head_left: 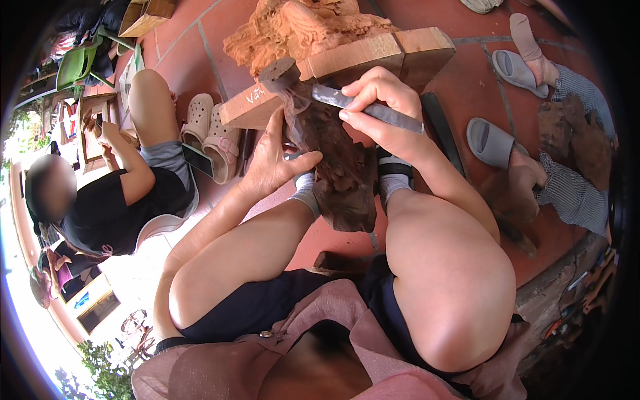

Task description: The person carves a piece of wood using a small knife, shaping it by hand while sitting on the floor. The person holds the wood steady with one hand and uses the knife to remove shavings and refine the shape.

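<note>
Red tiles [477, 73] make up the floor around this seated person, and the space is crowded. A thick wooden slab [420, 48] blocks the ground just ahead, with a rough orange carving [300, 30] on it. To the left sits a co-worker [127, 193] in a black shirt, with beige clogs [220, 150] nearby; farther back are a green chair [75, 65] and an open cardboard box [141, 18]. On the right, another person's feet wear grey slippers [490, 139], and a dark wood block [555, 127] sits beside the striped trousers.

Between the person's sandaled feet is the dark wooden carving [340, 177], its narrow end pointing away toward the slab. Its body is gouged and knotty, almost like bark, and it finishes in a rounded, flat-topped knob. The right hand [387, 103] is closed around a flat grey bar [393, 117], smooth and straight-edged, angled toward the carving's neck. The left hand [273, 160] lies along the carving's near-left side, thumb and forefinger spread; I can't tell how firmly it grips.

Both hands hide some of the wood, and the slab covers the orange carving's base. At lower right, dim clutter [567, 310] looks like hand tools, though shadow and the curved rim blur it.
</note>
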A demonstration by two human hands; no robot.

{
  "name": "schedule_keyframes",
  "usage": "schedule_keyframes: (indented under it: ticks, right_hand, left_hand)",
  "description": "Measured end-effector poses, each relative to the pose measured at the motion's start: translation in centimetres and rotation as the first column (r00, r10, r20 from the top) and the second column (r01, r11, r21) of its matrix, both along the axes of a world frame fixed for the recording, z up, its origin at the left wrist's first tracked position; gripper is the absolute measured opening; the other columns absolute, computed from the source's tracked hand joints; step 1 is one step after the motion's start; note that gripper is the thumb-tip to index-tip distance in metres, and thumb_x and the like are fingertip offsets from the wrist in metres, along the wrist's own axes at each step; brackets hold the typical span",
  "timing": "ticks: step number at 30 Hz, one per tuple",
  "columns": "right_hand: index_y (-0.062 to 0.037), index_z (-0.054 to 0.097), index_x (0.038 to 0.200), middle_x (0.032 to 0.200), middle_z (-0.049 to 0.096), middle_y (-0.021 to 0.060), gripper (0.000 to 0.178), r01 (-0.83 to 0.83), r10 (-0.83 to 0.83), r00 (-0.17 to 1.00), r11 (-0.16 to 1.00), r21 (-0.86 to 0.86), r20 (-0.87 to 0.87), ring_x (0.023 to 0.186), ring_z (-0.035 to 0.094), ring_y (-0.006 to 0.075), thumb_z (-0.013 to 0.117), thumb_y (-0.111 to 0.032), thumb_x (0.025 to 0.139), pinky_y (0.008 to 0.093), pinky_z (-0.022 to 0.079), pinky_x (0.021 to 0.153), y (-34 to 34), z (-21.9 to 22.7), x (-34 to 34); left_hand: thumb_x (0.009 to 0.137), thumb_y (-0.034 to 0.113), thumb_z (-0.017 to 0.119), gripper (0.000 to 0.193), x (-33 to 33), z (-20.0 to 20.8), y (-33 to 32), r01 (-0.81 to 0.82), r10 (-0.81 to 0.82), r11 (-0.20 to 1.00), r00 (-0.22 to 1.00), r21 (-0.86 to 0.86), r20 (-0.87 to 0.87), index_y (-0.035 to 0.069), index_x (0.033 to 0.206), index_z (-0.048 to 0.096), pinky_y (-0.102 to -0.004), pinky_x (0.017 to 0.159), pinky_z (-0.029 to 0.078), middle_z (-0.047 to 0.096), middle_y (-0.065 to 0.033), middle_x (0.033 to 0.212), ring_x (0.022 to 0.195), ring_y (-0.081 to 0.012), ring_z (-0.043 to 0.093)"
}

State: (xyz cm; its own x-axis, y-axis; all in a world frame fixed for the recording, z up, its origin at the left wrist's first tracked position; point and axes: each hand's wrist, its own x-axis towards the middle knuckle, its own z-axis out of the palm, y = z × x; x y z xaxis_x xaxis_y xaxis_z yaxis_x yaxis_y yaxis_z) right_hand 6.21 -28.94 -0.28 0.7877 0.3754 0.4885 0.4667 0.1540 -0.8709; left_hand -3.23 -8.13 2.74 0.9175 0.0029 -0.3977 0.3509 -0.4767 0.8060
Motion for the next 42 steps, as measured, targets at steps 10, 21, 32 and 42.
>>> schedule_keyframes:
  ticks: [10,21,32,42]
  right_hand:
    - [-0.0032,0.061,0.073,0.090,0.064,0.0092,0.013,-0.101,0.104,0.975,0.994,0.028,-0.194,0.079,0.062,0.0115,0.071,0.006,0.070,0.0249,0.049,0.070,-0.6,-0.2,0.5]
    - [-0.0004,0.063,0.080,0.102,0.066,0.0144,0.008,-0.196,0.347,0.739,0.931,0.308,-0.577,0.081,0.063,0.0115,0.068,0.004,0.076,0.0218,0.052,0.070,-1.0,-0.8,1.9]
    - [0.0037,0.064,0.088,0.103,0.065,0.0191,0.008,-0.310,0.384,0.752,0.923,0.226,-0.536,0.084,0.066,0.0188,0.062,0.003,0.080,0.0306,0.055,0.081,-0.5,-0.3,2.8]
    - [0.0010,0.063,0.095,0.099,0.067,0.0139,0.012,-0.397,0.477,0.646,0.877,0.272,-0.596,0.078,0.066,0.0145,0.066,-0.005,0.084,0.0259,0.056,0.071,-0.3,-0.2,4.5]
  left_hand:
    - [0.065,0.029,0.078,0.096,0.0,-0.3,0.1,0.005,-0.004,1.000,1.000,-0.016,0.003,-0.005,0.138,0.025,-0.0327,0.079,0.049,0.053,-0.0182,0.120,0.100,-0.0227,0.056]
    - [0.066,0.028,0.077,0.095,-0.1,-0.3,0.0,0.012,-0.012,1.000,1.000,-0.007,0.016,-0.004,0.139,0.025,-0.0326,0.079,0.049,0.053,-0.0177,0.120,0.101,-0.0228,0.056]
    - [0.066,0.026,0.078,0.097,-0.3,-0.6,0.1,0.005,-0.004,1.000,1.000,-0.018,0.020,-0.004,0.140,0.021,-0.0313,0.078,0.049,0.054,-0.0184,0.119,0.098,-0.0222,0.057]
    - [0.067,0.025,0.077,0.098,-0.4,-1.0,0.2,0.008,-0.005,0.999,0.998,-0.041,0.067,-0.004,0.141,0.019,-0.0328,0.078,0.050,0.056,-0.0198,0.117,0.096,-0.0239,0.059]
